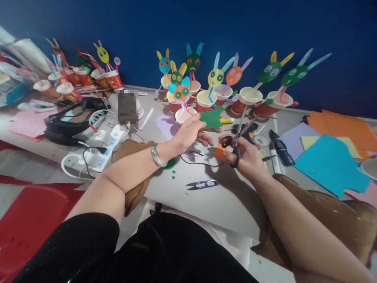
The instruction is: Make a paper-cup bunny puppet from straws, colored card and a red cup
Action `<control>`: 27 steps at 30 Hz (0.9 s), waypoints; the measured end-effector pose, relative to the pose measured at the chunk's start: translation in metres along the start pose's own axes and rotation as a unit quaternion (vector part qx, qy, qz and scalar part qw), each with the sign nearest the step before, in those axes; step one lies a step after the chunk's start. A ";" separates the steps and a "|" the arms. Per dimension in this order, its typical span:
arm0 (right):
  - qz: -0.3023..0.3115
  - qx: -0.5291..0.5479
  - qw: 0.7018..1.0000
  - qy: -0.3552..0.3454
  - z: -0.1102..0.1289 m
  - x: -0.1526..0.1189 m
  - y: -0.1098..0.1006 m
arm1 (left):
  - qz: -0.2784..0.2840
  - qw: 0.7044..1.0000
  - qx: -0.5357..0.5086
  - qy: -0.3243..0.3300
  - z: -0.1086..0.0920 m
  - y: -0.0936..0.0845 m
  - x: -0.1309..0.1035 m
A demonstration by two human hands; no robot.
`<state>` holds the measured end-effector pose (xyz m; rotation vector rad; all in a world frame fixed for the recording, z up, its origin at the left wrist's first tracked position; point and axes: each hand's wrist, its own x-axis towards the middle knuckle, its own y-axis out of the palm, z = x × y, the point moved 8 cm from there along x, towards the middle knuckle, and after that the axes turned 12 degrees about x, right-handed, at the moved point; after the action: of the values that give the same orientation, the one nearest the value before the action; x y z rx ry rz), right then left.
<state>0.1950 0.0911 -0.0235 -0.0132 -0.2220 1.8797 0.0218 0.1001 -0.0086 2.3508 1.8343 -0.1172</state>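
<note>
Holding scissors point(237, 136), green paper point(211, 118), black shirt lettering point(140, 247) blurred

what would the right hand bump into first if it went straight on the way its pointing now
The right hand would probably meet the left hand first, or the green paper it holds. Depth is unclear from this one view, so it might pass above or below them.

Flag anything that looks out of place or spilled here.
Small green dots lie loose on the table near the bracelet, like stray offcuts; a pixelated block hides something near the power strip.
</note>
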 end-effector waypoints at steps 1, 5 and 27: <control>0.003 0.004 1.000 0.006 -0.001 0.000 0.000 | 0.004 1.000 0.001 0.001 0.000 0.001 0.000; 0.019 0.009 0.999 0.043 -0.005 0.000 0.004 | 0.015 1.000 0.013 -0.002 -0.001 0.003 -0.001; -0.012 0.085 0.995 0.060 -0.004 0.000 -0.001 | -0.019 0.996 0.051 0.071 -0.009 -0.004 -0.001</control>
<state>0.1965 0.0924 -0.0273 -0.0068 0.0203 1.8619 0.0171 0.1015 0.0002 2.4509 1.9841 -0.0503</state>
